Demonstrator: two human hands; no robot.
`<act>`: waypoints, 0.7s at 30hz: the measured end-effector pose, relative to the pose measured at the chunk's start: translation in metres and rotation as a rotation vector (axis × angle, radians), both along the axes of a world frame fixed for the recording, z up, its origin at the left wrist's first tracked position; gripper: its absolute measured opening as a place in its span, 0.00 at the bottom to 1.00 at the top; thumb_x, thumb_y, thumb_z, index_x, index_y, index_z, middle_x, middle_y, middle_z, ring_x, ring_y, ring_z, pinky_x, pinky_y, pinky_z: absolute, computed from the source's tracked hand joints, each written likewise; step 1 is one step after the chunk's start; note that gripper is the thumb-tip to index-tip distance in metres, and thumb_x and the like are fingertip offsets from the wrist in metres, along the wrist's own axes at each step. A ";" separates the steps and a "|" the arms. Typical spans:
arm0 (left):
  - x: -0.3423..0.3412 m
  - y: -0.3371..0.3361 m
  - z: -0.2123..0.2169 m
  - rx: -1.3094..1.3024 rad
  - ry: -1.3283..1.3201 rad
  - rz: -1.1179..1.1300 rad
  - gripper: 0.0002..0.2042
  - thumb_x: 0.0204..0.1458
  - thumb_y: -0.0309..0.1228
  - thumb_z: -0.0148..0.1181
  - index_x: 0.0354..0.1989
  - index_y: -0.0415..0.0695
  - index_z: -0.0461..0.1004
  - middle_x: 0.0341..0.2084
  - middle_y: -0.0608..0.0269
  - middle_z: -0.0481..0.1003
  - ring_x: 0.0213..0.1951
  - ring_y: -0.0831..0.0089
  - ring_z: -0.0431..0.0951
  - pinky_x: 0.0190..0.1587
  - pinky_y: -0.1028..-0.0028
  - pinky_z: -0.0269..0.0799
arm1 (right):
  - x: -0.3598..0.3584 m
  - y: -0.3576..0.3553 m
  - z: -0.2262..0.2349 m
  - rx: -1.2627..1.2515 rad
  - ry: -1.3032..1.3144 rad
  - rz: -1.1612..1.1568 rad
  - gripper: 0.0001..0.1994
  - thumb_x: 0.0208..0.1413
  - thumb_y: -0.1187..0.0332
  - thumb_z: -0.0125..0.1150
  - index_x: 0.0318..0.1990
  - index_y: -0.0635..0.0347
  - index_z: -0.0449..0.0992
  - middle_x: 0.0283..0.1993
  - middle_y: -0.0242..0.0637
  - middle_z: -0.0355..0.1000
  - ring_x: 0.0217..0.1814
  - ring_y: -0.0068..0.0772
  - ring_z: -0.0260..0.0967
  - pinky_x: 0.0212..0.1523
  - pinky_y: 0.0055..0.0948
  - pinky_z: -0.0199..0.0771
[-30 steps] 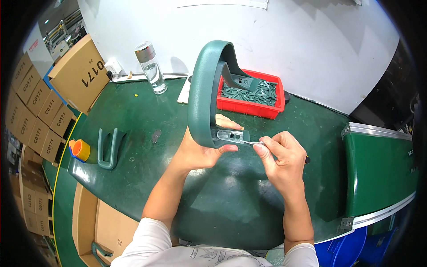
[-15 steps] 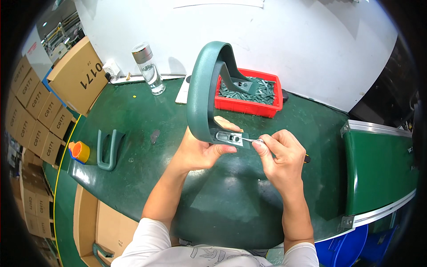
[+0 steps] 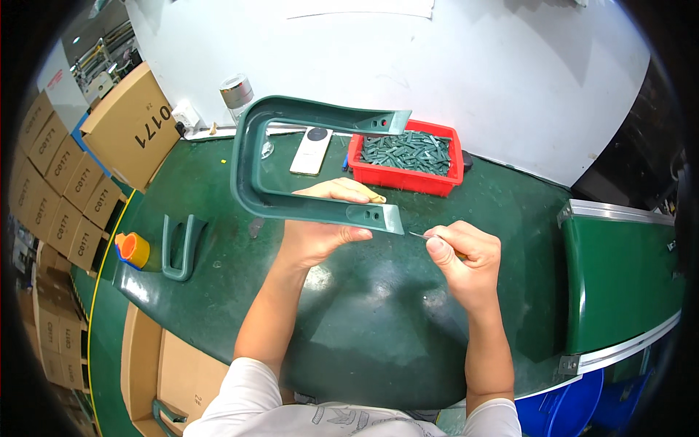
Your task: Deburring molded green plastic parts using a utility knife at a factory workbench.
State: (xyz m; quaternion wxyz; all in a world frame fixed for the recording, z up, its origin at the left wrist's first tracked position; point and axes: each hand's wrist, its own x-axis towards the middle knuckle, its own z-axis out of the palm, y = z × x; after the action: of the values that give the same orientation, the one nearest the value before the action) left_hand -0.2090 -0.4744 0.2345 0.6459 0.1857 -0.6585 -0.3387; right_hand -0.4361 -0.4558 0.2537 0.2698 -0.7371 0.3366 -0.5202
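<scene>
My left hand (image 3: pixel 313 240) is closed around the lower arm of a green U-shaped plastic handle (image 3: pixel 246 171), thumb below and fingers above. The handle is raised over the table, its bend to the left and its two holed ends to the right. In my right hand (image 3: pixel 467 262), a thin pointed metal tool (image 3: pixel 418 234) is pinched between thumb and fingers. Its tip stands just right of the handle's lower end, apart from it. The rest of the tool is hidden in my grip, so its kind cannot be told.
Behind the handle stand a red bin (image 3: pixel 404 179) of small green pieces, a phone (image 3: pixel 312 153) and a glass bottle (image 3: pixel 237 93). Another green handle (image 3: pixel 191 251) and an orange-yellow cup (image 3: pixel 137 250) lie left. An open carton (image 3: pixel 189 364) is lower left; a green-topped conveyor (image 3: pixel 626 284) stands right.
The handle has turned in my left hand, its bend swinging left and down, so both arms now show. My right hand's tool has come away from the handle's lower end.
</scene>
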 end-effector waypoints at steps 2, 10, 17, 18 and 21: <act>-0.001 0.002 0.000 0.053 0.041 -0.007 0.20 0.31 0.28 0.76 0.35 0.37 0.75 0.34 0.48 0.77 0.38 0.62 0.78 0.41 0.67 0.75 | -0.002 -0.001 -0.001 0.035 -0.005 0.049 0.08 0.50 0.68 0.66 0.29 0.66 0.79 0.20 0.34 0.69 0.21 0.22 0.64 0.22 0.22 0.62; 0.002 0.003 -0.001 0.022 0.001 -0.086 0.19 0.33 0.25 0.74 0.37 0.38 0.76 0.36 0.49 0.78 0.39 0.64 0.78 0.41 0.69 0.76 | -0.001 -0.002 -0.006 0.041 -0.025 0.145 0.09 0.50 0.67 0.66 0.29 0.66 0.79 0.19 0.33 0.68 0.20 0.21 0.63 0.22 0.22 0.61; 0.001 0.003 0.000 0.018 0.018 -0.089 0.19 0.33 0.25 0.74 0.37 0.37 0.76 0.36 0.48 0.78 0.40 0.63 0.79 0.42 0.68 0.76 | -0.001 -0.002 -0.006 0.019 0.000 0.156 0.09 0.50 0.68 0.66 0.28 0.66 0.79 0.19 0.33 0.68 0.20 0.21 0.62 0.21 0.22 0.61; 0.000 0.003 0.001 0.022 0.022 -0.093 0.20 0.33 0.25 0.74 0.37 0.37 0.76 0.36 0.48 0.78 0.40 0.63 0.79 0.42 0.68 0.76 | -0.001 -0.002 -0.006 0.022 0.001 0.154 0.09 0.50 0.68 0.66 0.28 0.66 0.79 0.19 0.33 0.68 0.20 0.21 0.62 0.21 0.22 0.61; 0.001 0.004 0.000 0.027 0.016 -0.099 0.20 0.32 0.25 0.74 0.37 0.37 0.76 0.35 0.48 0.78 0.40 0.63 0.79 0.42 0.68 0.76 | -0.001 -0.003 -0.007 0.014 0.009 0.150 0.09 0.50 0.67 0.66 0.28 0.66 0.79 0.19 0.33 0.68 0.20 0.21 0.63 0.21 0.22 0.61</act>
State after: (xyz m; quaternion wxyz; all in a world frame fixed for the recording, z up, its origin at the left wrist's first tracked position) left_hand -0.2078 -0.4708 0.2349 0.6310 0.1588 -0.6571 -0.3806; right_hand -0.4371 -0.4587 0.2469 0.3118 -0.7606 0.2854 -0.4927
